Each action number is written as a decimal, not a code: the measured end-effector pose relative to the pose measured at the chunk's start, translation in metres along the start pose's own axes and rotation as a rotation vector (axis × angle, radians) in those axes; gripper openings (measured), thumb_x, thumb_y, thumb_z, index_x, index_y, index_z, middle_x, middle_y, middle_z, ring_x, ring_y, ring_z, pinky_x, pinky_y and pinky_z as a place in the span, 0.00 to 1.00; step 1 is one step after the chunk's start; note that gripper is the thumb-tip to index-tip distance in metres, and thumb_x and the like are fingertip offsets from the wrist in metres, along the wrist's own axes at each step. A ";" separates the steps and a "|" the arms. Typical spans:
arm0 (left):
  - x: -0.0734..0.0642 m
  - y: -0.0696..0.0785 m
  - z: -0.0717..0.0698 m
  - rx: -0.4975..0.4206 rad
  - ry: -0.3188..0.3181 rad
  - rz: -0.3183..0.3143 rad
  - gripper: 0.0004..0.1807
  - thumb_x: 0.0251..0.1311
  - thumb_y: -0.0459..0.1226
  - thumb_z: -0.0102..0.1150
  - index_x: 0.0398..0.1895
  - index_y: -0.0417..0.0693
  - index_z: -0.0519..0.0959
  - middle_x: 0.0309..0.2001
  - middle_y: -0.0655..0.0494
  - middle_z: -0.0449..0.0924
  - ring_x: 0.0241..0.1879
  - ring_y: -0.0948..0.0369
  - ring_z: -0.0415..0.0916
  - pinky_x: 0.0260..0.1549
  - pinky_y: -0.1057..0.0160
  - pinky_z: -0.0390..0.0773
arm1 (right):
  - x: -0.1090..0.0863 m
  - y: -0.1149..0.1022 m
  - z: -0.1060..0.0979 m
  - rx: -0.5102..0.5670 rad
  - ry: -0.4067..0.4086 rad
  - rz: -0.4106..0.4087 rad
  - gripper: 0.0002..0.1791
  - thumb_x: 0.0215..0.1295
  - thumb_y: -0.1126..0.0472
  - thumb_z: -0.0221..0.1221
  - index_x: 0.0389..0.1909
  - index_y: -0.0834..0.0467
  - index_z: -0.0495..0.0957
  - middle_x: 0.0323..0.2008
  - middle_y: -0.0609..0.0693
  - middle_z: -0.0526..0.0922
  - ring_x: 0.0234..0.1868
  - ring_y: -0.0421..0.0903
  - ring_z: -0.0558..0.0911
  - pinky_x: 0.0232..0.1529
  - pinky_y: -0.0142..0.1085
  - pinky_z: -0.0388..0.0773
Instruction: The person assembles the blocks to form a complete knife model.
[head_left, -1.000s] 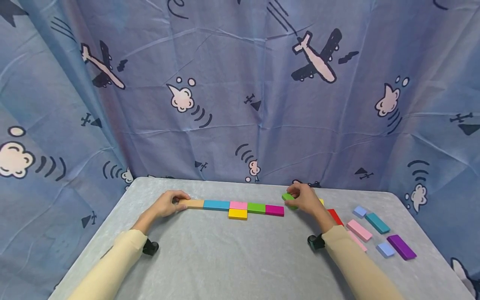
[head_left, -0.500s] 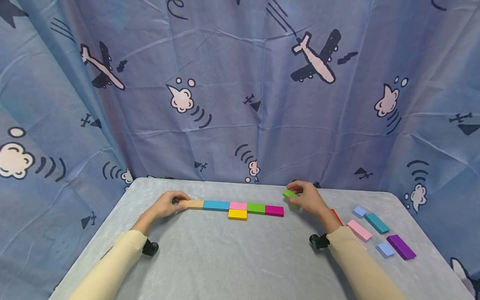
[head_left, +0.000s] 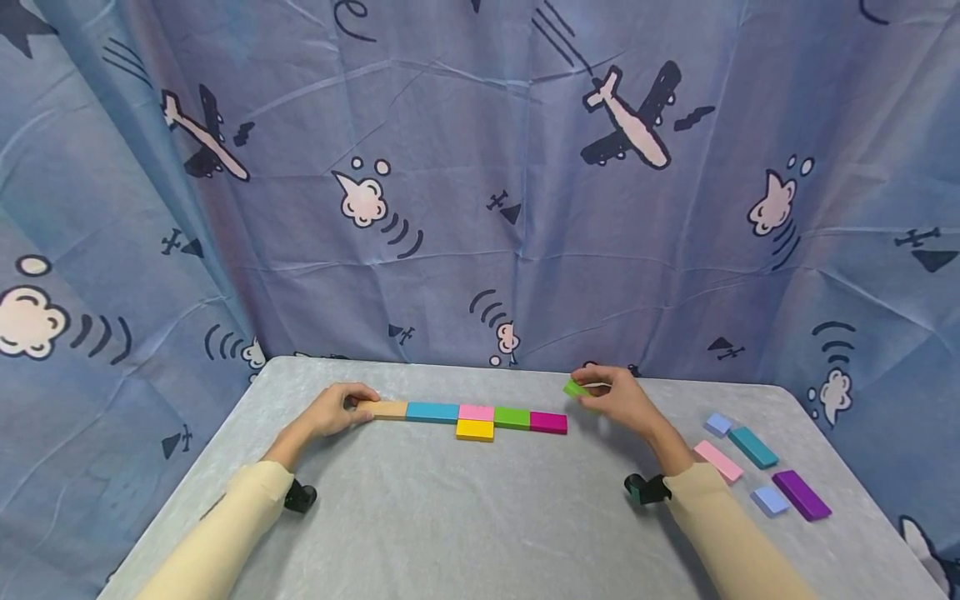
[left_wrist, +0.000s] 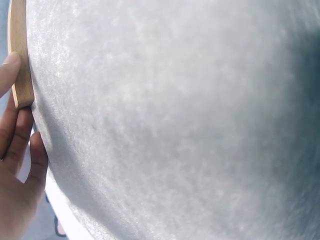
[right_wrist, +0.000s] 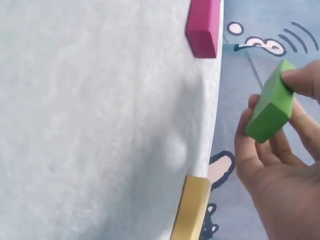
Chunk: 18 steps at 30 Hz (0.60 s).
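Right hand (head_left: pixel 618 396) pinches loose green block (head_left: pixel 574 389), tilted, up off table (head_left: pixel 480 517), near dark pink block (head_left: pixel 548 423) at row's right end. Left hand (head_left: pixel 335 408) grips tan block (head_left: pixel 391 410) at row's left end. Blue block (head_left: pixel 432 412), light pink block (head_left: pixel 476 412), other green block (head_left: pixel 512 417) sit between, touching in line. Yellow block (head_left: pixel 476 429) touches light pink block's near side.

Carried lime-green block (head_left: pixel 575 388) slightly toward 12 o'clock with right hand (head_left: pixel 617 395) over past second | swung right sleeve (head_left: pixel 727 533) and wrist camera (head_left: pixel 645 489) toward 4 o'clock | hid red block and nearer pink block behind that arm in head view
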<state>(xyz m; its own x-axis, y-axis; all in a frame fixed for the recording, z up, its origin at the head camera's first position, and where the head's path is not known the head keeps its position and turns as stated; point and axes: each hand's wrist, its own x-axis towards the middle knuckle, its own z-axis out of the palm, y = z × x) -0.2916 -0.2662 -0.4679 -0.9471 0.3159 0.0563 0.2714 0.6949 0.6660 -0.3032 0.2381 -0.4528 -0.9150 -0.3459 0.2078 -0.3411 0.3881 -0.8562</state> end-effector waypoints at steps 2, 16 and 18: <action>-0.001 0.000 -0.001 -0.002 -0.001 -0.002 0.12 0.61 0.29 0.70 0.48 0.41 0.86 0.48 0.47 0.82 0.45 0.52 0.77 0.50 0.47 0.75 | -0.001 -0.002 0.001 0.021 -0.022 0.016 0.22 0.62 0.75 0.65 0.57 0.76 0.76 0.54 0.67 0.80 0.55 0.63 0.80 0.48 0.31 0.78; 0.000 -0.002 0.001 -0.008 0.007 0.016 0.12 0.61 0.28 0.70 0.47 0.41 0.86 0.47 0.48 0.83 0.44 0.53 0.76 0.48 0.49 0.75 | -0.014 -0.014 0.011 0.043 -0.079 -0.039 0.21 0.65 0.73 0.65 0.59 0.72 0.77 0.57 0.66 0.79 0.58 0.66 0.77 0.50 0.41 0.80; 0.000 -0.002 0.002 -0.003 0.010 0.025 0.11 0.61 0.28 0.70 0.47 0.41 0.86 0.47 0.48 0.83 0.44 0.53 0.77 0.47 0.49 0.75 | -0.014 -0.016 0.010 0.059 -0.080 -0.017 0.21 0.66 0.72 0.65 0.60 0.70 0.77 0.57 0.66 0.79 0.56 0.66 0.79 0.46 0.42 0.82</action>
<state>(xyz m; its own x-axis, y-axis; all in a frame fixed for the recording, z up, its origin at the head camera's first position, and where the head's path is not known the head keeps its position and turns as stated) -0.2921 -0.2663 -0.4703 -0.9417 0.3266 0.0805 0.2946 0.6850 0.6663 -0.2825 0.2283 -0.4471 -0.8882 -0.4199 0.1865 -0.3413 0.3314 -0.8796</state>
